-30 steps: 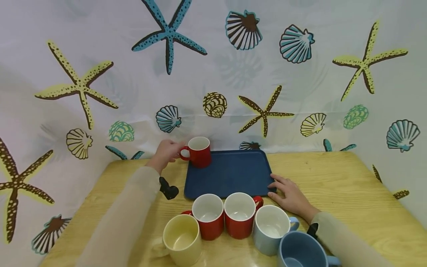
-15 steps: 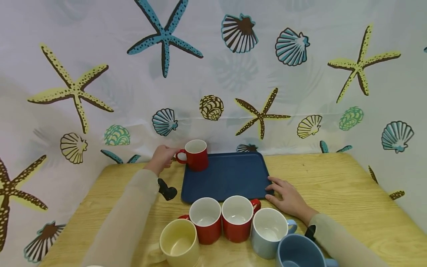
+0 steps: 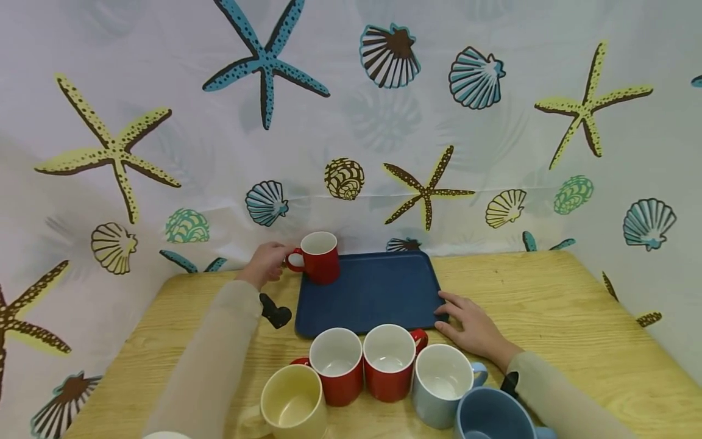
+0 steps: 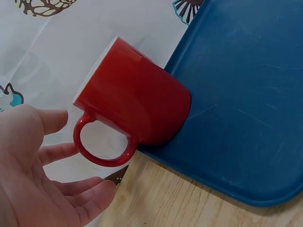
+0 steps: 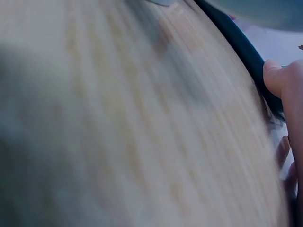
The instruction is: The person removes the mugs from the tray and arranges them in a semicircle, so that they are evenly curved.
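A red mug [image 3: 323, 268] with a white inside stands upright on the back left corner of a blue tray [image 3: 378, 292]. Just left of its handle [image 4: 102, 163] is my left hand [image 4: 33, 161], fingers loosely spread and thumb apart from the mug. One fingertip is at the handle; whether it touches, I cannot tell. My right hand [image 3: 468, 323] rests at the tray's right edge, fingers extended, and in the right wrist view its thumb [image 5: 273, 78] lies against the rim.
In front of the tray stand two more red mugs [image 3: 336, 375], a yellow mug [image 3: 293, 402], a light blue mug [image 3: 439, 387] and a darker blue mug [image 3: 493, 417]. A white rim [image 3: 166, 435] shows at the bottom edge. A patterned cloth [image 3: 351, 122] hangs behind the table.
The head view has shifted slightly, so everything sits a little further left and lower. The red mug stays on the tray, and both hands remain at about the same places.
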Available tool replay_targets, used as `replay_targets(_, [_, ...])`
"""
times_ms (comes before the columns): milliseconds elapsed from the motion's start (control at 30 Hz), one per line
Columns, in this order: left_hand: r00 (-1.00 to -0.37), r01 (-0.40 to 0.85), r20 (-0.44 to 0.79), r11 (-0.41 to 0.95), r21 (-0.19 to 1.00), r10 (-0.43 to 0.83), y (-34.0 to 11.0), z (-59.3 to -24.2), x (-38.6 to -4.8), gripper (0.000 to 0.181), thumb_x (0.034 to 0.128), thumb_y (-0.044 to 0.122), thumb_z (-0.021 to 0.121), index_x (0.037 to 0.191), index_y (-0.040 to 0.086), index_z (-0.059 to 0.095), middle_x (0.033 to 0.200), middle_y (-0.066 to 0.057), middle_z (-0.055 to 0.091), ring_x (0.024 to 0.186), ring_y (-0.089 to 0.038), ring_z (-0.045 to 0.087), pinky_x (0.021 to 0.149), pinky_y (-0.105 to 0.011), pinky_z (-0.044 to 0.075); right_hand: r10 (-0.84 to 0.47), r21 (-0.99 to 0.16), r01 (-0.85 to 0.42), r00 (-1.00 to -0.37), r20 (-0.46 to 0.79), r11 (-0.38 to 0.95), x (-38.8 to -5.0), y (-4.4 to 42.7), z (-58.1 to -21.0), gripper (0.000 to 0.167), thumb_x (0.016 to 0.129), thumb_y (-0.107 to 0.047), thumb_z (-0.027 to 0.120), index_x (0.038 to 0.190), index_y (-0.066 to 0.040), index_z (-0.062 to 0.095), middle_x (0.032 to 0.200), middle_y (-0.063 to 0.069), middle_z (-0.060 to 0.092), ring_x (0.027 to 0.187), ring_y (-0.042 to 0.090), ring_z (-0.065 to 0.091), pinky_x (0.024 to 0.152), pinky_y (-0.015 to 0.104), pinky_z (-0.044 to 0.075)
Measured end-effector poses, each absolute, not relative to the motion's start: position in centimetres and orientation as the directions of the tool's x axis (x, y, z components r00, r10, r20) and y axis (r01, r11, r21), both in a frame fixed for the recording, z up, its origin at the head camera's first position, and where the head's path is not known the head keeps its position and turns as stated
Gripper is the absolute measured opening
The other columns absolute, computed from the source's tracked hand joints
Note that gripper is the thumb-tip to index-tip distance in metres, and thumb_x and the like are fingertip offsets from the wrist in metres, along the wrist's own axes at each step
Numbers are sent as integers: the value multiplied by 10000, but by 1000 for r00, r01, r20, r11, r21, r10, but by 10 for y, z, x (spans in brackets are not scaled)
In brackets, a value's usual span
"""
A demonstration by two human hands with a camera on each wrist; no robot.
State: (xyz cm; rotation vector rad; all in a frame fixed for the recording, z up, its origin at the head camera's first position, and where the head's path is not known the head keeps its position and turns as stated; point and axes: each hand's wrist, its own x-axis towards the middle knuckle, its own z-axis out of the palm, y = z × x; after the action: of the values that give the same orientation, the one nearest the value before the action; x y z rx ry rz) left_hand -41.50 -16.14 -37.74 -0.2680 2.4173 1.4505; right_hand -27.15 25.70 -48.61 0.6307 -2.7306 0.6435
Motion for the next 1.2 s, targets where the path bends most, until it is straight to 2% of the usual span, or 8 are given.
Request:
replay_targets(300, [-929,-351,-370,338,873,-9,-153,-392,-420,635,924,458,503,1390,52,354,1338,-190,395,1124,-355,477,927,-442,443,-336,-398,-439,-892,304,806,-269,257,-485,240,886,-375,607,1067,-220,639,1406,69,424,1252,321,404,930,561,388])
replay_targets(400, [-923,-365,-384,336,868,-10,-152,-397,-421,672,905,515,507,1378,59,367,1298,-181,431,1027,-321,523,897,-417,465,-331,-404,-434,-895,301,805,-268,257,-486,239,889,-383,602,1067,-227,637,1409,63,421,1254,318,401,918,564,396])
replay_targets(600, [-912,-387,-409,330,861,-3,-154,-403,-423,684,882,580,494,1330,74,383,1175,-185,484,764,-267,568,747,-379,514,-331,-394,-435,-893,305,810,-270,257,-486,239,889,-391,600,1063,-232,636,1408,57,423,1254,310,403,917,555,402])
replay_targets(667, [-914,-383,-406,332,862,-1,-154,-405,-423,681,881,584,490,1323,79,376,1165,-191,497,769,-272,574,738,-377,516,-332,-395,-438,-891,308,808,-270,258,-485,243,889,-391,600,1063,-225,637,1406,64,424,1253,315,402,915,559,402])
replay_targets(900, [-931,-325,-364,385,864,31,-151,-409,-421,687,916,555,444,1388,79,297,1202,-219,516,961,-330,574,827,-399,497,-319,-417,-428,-897,307,802,-269,260,-484,237,885,-381,609,1060,-224,647,1408,58,424,1262,313,393,936,560,383])
replay_targets(1033, [-938,-303,-344,386,871,38,-152,-410,-420,695,901,562,467,1352,55,319,1109,-198,562,863,-290,602,744,-364,521,-321,-423,-426,-899,298,800,-269,260,-485,248,889,-389,602,1070,-224,644,1414,53,416,1267,311,385,947,560,373])
replay_targets(1200, [-945,-289,-325,395,872,27,-150,-403,-418,630,919,532,458,1297,39,353,1121,-215,556,851,-299,606,773,-381,525,-331,-430,-430,-899,287,794,-271,259,-483,257,895,-396,592,1076,-220,638,1419,60,409,1265,319,383,961,555,360])
